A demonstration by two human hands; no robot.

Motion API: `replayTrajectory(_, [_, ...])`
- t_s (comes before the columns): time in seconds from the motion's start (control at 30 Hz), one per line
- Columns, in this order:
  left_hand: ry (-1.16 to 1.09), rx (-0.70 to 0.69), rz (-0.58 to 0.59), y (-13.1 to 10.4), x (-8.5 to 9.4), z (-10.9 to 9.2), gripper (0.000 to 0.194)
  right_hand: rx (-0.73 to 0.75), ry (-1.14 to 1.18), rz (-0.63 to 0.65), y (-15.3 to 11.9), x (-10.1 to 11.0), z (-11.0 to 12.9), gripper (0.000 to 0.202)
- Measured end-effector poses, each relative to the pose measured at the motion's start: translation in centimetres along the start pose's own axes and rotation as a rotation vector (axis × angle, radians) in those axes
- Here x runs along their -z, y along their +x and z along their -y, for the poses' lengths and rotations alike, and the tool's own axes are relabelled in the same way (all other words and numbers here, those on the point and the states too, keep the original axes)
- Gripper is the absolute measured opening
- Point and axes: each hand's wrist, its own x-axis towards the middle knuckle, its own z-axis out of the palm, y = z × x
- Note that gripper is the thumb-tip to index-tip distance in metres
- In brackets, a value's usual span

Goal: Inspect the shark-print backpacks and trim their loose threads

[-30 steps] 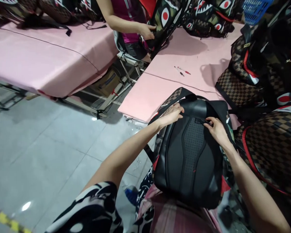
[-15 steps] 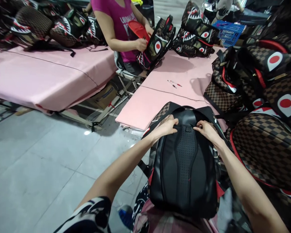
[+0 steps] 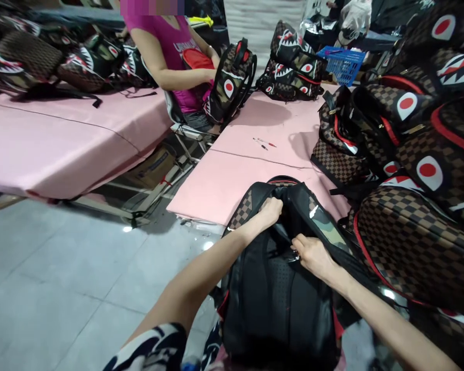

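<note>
A black backpack (image 3: 272, 304) rests upright on my lap with its padded back panel facing me. Its upper part gapes into a dark opening below the top handle. My left hand (image 3: 270, 212) is closed on the backpack's upper edge, left of that opening. Lower and to the right, my right hand (image 3: 313, 256) pinches the top edge of the back panel, drawing it towards me. A small shiny metal piece (image 3: 295, 255) shows at the right fingers; its kind is not clear. Checkered and camouflage patches show along the backpack's upper sides.
Piled checkered backpacks (image 3: 413, 221) crowd my right side. Two pens (image 3: 265, 144) lie on the pink-covered table (image 3: 201, 185) ahead. Across it a person (image 3: 166, 62) handles another backpack (image 3: 232, 85). More backpacks and a blue basket (image 3: 342, 64) stand farther back.
My right hand has moved down and towards me, pulling the back panel's top edge, and the opening has widened. My left hand has closed on the upper edge. The view has shifted right.
</note>
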Motion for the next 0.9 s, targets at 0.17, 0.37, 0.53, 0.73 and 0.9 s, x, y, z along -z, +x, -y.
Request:
replayTrajectory(0.17, [-0.009, -0.177, -0.046, -5.5, -1.4, 2.2, 0.037, -0.057, -0.06, -0.069, -2.3, -2.0, 0.0, 0.034])
replayTrajectory(0.37, [-0.003, -0.53, -0.347, -13.9, -7.4, 4.1, 0.019, -0.027, 0.014, 0.047, -6.7, -3.3, 0.8, 0.057])
replayTrajectory(0.53, [0.099, -0.463, -0.42, -16.0, -11.7, 3.8, 0.023, -0.147, 0.188, 0.092, -9.2, -4.8, 2.2, 0.073])
replayTrajectory(0.73, [0.117, -0.449, -0.332, -16.0, -11.0, 3.6, 0.025, -0.234, 0.456, 0.066, -5.6, -2.9, 1.0, 0.048])
replayTrajectory(0.9, [0.105, -0.444, -0.328, -16.0, -11.2, 3.6, 0.028, -0.289, 0.259, 0.162, -0.6, 1.0, 1.1, 0.036])
